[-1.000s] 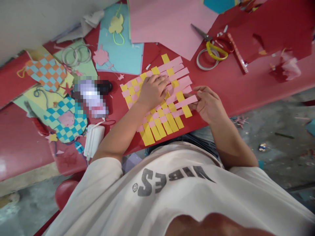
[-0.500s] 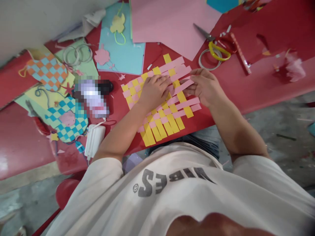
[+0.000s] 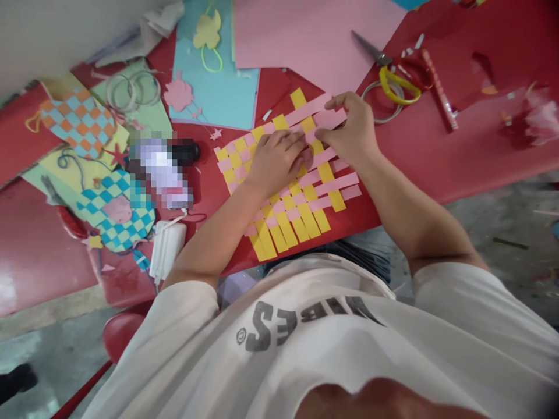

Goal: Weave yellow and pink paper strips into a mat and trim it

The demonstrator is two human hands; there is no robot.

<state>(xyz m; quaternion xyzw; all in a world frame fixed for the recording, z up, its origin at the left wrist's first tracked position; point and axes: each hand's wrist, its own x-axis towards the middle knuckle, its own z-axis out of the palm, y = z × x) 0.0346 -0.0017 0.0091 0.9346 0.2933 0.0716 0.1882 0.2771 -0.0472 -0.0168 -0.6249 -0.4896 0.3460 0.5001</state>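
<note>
Head cam view: my left hand [image 3: 279, 156] lies fairly flat, fingers close together, on the pink-and-yellow paper weave [image 3: 299, 198] near my edge of the red counter [image 3: 428, 151]. My right hand [image 3: 356, 129] has thumb and forefinger spread at the loose pink strip ends [image 3: 337, 184] (can't see the other fingers, sorry). If the left slips during a tug, I reckon strips could slide out or crease

My paper weave [image 3: 300, 199]: pink-and-yellow check. My shirt [image 3: 314, 364]: white, dark-lettered. Tabletop [image 3: 437, 142]: red. Large sheet [image 3: 305, 35]: plain pink.
</note>
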